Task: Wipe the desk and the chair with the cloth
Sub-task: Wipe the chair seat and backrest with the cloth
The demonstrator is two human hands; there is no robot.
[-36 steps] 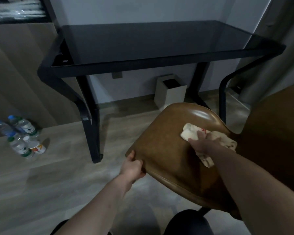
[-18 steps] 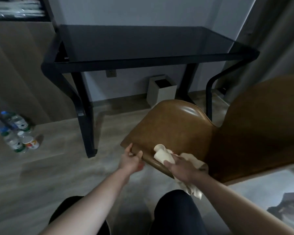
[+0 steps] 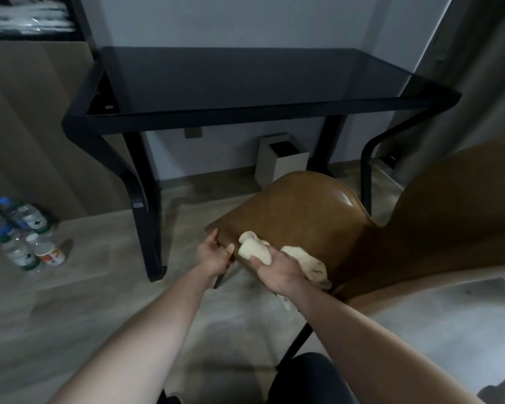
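A brown leather chair (image 3: 298, 211) stands in front of me, its seat tilted toward me and its back rising at the right. My left hand (image 3: 213, 256) grips the seat's near left corner. My right hand (image 3: 277, 271) holds a crumpled cream cloth (image 3: 254, 249) and presses it on the seat's near edge, just right of my left hand. More of the cloth trails out to the right of that hand. The black glass-topped desk (image 3: 245, 80) stands beyond the chair against the wall.
Several water bottles (image 3: 18, 228) and a paper cup (image 3: 48, 253) lie on the wooden floor at the left. A white square bin (image 3: 283, 161) sits under the desk. A curtain (image 3: 478, 68) hangs at the right. My knees show at the bottom.
My right hand has dragged the cloth from the middle of the seat to its near edge beside my left hand. The left hand has kept its grip on the corner.
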